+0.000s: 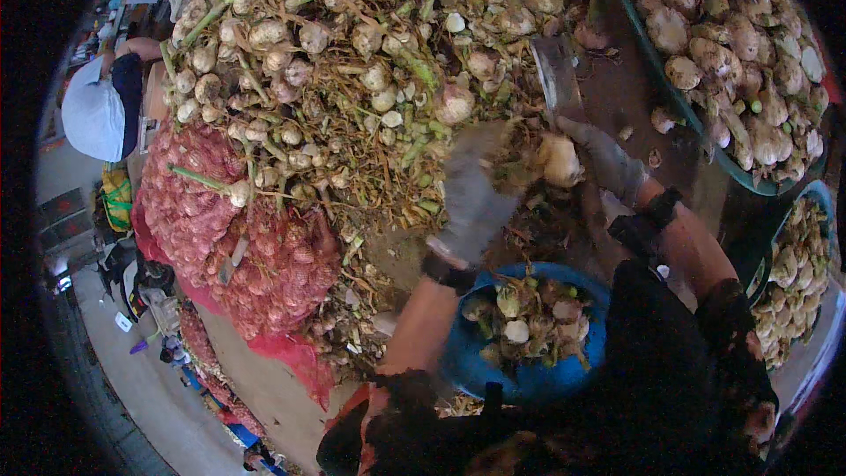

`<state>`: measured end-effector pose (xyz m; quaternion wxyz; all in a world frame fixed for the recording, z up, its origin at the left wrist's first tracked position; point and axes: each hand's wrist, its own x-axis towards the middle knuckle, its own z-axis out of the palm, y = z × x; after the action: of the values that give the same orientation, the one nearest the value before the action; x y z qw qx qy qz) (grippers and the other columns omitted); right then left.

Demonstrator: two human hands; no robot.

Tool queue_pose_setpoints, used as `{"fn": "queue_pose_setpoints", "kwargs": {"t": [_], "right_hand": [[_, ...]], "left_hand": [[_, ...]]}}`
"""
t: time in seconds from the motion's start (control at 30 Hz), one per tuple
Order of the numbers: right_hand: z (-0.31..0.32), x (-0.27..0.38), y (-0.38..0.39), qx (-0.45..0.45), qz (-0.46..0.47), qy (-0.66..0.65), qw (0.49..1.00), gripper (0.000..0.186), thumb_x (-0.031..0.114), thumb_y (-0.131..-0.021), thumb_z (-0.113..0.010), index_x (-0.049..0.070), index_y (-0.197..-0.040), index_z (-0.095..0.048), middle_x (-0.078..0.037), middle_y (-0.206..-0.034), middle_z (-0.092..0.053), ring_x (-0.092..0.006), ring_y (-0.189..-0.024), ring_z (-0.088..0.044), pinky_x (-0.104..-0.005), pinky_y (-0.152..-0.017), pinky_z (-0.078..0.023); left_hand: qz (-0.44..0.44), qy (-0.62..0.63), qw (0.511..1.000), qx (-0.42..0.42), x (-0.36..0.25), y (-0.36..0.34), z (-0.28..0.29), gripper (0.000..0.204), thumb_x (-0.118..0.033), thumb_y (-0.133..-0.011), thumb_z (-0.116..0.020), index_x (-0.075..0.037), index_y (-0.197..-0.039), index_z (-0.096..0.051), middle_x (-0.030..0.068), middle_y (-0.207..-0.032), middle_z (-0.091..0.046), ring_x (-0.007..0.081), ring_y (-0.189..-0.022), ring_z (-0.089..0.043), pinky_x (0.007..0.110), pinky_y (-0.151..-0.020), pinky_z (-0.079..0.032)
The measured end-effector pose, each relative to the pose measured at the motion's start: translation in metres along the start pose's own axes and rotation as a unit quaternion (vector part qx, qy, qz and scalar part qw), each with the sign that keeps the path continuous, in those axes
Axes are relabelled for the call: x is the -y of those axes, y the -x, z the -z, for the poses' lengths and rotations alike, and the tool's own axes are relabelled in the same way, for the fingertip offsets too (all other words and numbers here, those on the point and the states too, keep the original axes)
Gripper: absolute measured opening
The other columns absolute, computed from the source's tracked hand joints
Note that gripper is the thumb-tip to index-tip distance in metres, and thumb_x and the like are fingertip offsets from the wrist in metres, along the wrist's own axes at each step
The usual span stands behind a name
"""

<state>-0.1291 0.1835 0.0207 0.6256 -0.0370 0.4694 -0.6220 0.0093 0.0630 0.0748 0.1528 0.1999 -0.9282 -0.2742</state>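
My gloved left hand (pixel 478 192) is blurred by motion at the near edge of a big garlic heap (pixel 352 53). It appears closed around the brown, smeared stalk of a garlic bulb (pixel 560 161), whose pale round end shows between my hands. To the right, my gloved right hand (pixel 610 157) comes close to the bulb with its fingers curled. A broad metal knife blade (pixel 557 75) rises from those fingers, its handle hidden in them. Below my hands stands a blue basin (pixel 454 361) holding several garlic bulbs and scraps.
Red mesh sacks of garlic (pixel 264 273) lie left, one topped by a flat tool (pixel 233 260). A green-rimmed tub (pixel 652 62) of bulbs stands far right, another garlic-filled container (pixel 831 211) nearer. At far left is a person in a pale hat (pixel 92 110).
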Motion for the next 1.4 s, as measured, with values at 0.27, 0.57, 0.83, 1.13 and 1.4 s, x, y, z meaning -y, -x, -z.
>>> {"fn": "queue_pose_setpoints", "kwargs": {"t": [0.27, 0.57, 0.83, 1.13, 1.4], "right_hand": [[-0.034, 0.012, -0.012, 0.054, -0.013, 0.387, 0.92, 0.028, 0.021, -0.068, -0.061, 0.002, -0.089, -0.058, -0.003, -0.079, -0.059, -0.0102, -0.069, -0.052, -0.0249, -0.064, -0.043], [-0.055, -0.002, -0.016, 0.068, 0.243, 0.376, 0.891, 0.034, 0.022, -0.062, -0.061, 0.005, -0.091, -0.057, -0.013, -0.078, -0.059, -0.019, -0.069, -0.056, -0.0288, -0.065, -0.044], [-0.009, -0.007, -0.028, -0.029, 0.269, 0.525, 0.807, 0.031, 0.013, -0.06, -0.055, 0.009, -0.09, -0.057, -0.013, -0.075, -0.057, -0.0311, -0.07, -0.055, -0.0346, -0.064, -0.044], [0.015, -0.007, -0.029, 0.009, 0.063, 0.695, 0.716, 0.033, 0.023, -0.062, -0.055, 0.012, -0.093, -0.057, -0.016, -0.081, -0.058, -0.0327, -0.075, -0.055, -0.0387, -0.069, -0.044], [0.031, -0.01, -0.036, -0.102, 0.036, 0.675, 0.73, 0.029, 0.026, -0.066, -0.056, 0.01, -0.091, -0.058, -0.015, -0.084, -0.058, -0.0312, -0.079, -0.054, -0.0364, -0.07, -0.044]], "left_hand": [[0.453, 0.787, 0.418, 0.002, 0.017, 0.047, -0.045, 0.051, -0.048, -0.077, -0.036, -0.005, -0.103, -0.046, 0.0123, -0.096, -0.052, 0.0276, -0.085, -0.051, 0.04, -0.078, -0.041], [0.363, 0.849, 0.382, -0.042, 0.033, 0.083, -0.017, 0.059, -0.058, -0.071, -0.035, -0.007, -0.094, -0.05, 0.0065, -0.08, -0.052, 0.0236, -0.076, -0.05, 0.037, -0.073, -0.041], [0.405, 0.814, 0.395, -0.134, 0.026, 0.051, -0.025, 0.044, -0.043, -0.077, -0.033, -0.004, -0.087, -0.05, 0.0098, -0.071, -0.053, 0.0229, -0.058, -0.052, 0.03, -0.049, -0.044], [0.45, 0.655, 0.605, -0.048, 0.011, 0.05, -0.008, 0.048, -0.044, -0.08, -0.033, -0.005, -0.105, -0.047, 0.0077, -0.095, -0.054, 0.0209, -0.076, -0.053, 0.034, -0.064, -0.045], [0.394, 0.756, 0.516, 0.085, -0.006, 0.007, 0.01, 0.054, -0.047, -0.082, -0.028, -0.006, -0.115, -0.038, 0.012, -0.106, -0.048, 0.0233, -0.09, -0.051, 0.038, -0.076, -0.042]]}}
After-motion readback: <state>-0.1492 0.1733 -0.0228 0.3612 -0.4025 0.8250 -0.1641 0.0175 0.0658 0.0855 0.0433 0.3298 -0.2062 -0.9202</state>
